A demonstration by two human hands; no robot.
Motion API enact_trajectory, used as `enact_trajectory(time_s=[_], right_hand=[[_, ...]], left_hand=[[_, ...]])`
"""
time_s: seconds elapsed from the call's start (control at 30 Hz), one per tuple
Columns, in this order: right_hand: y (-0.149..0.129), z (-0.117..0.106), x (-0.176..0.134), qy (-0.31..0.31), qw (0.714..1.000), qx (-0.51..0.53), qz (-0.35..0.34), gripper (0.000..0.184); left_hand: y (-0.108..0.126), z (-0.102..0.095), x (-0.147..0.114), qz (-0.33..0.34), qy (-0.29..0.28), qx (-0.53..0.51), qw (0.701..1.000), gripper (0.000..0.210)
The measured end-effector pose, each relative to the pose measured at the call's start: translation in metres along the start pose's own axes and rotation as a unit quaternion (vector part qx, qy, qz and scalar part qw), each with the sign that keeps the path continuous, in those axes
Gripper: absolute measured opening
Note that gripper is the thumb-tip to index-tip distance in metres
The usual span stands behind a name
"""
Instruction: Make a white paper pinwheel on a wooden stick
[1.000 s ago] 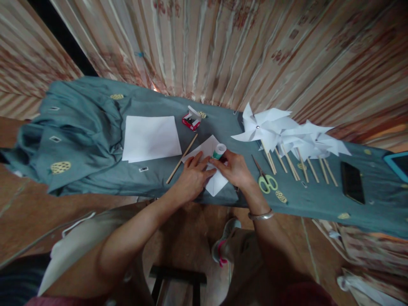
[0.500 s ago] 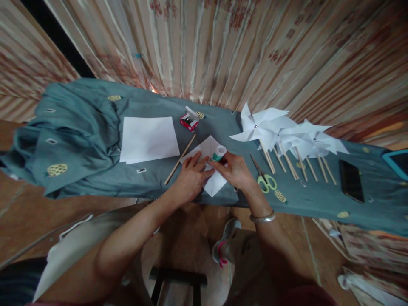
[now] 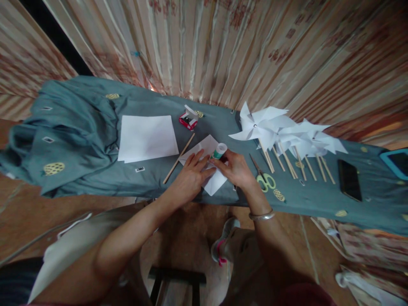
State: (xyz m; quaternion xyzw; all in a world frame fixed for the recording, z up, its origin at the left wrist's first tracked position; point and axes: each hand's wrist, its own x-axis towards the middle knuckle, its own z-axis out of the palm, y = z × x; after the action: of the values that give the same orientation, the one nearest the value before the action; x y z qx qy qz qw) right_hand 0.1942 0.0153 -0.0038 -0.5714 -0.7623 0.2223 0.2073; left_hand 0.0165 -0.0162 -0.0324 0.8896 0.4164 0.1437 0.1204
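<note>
A white paper square with crease lines lies on the cloth in front of me, one corner pointing at me. My left hand rests on its left part, fingers stretched out flat. In my right hand is a white and green glue stick, tilted, its lower end near the middle of the paper. The fingers hide where the glue stick meets the paper. Left of the paper lies a thin wooden stick. Green-handled scissors lie to the right of my right hand.
White paper sheets lie at the left. A small red box with its lid up stands behind the wooden stick. Several paper pinwheels on sticks lie at the right, then a black phone and a blue-edged device. A curtain hangs behind.
The glue stick and my right hand have shifted very slightly. My left hand stays on the paper. The whole view has moved a little.
</note>
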Motion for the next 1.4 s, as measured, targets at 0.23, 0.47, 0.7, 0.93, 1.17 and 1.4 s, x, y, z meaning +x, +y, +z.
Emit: enact_trajectory(time_s=[0.23,0.47,0.7,0.93,1.17,1.4], right_hand=[[0.0013,0.0023,0.0007,0.008,1.0,0.003,0.008,0.02],[0.0027,0.0053,0.0011,0.02,1.0,-0.002,0.0,0.02],[0.003,0.0082,0.002,0.024,1.0,0.01,0.003,0.019],[0.0022,0.0095,0.0024,0.022,1.0,0.009,-0.001,0.019],[-0.0004,0.0101,0.0021,0.02,1.0,-0.002,-0.009,0.018],[-0.0013,0.01,0.002,0.011,1.0,0.011,-0.019,0.017]], left_hand=[[-0.0018,-0.0016,0.0016,0.0,-0.022,-0.025,0.999,0.044],[-0.0044,0.0009,0.0009,-0.001,-0.023,-0.038,0.999,0.046],[-0.0028,0.0006,0.0018,-0.008,-0.032,-0.039,0.999,0.049],[-0.0038,0.005,0.0012,-0.017,-0.01,-0.072,0.997,0.046],[-0.002,0.0033,0.0021,-0.023,-0.028,-0.063,0.997,0.046],[-0.0021,0.0025,0.0022,-0.023,-0.027,-0.067,0.997,0.046]])
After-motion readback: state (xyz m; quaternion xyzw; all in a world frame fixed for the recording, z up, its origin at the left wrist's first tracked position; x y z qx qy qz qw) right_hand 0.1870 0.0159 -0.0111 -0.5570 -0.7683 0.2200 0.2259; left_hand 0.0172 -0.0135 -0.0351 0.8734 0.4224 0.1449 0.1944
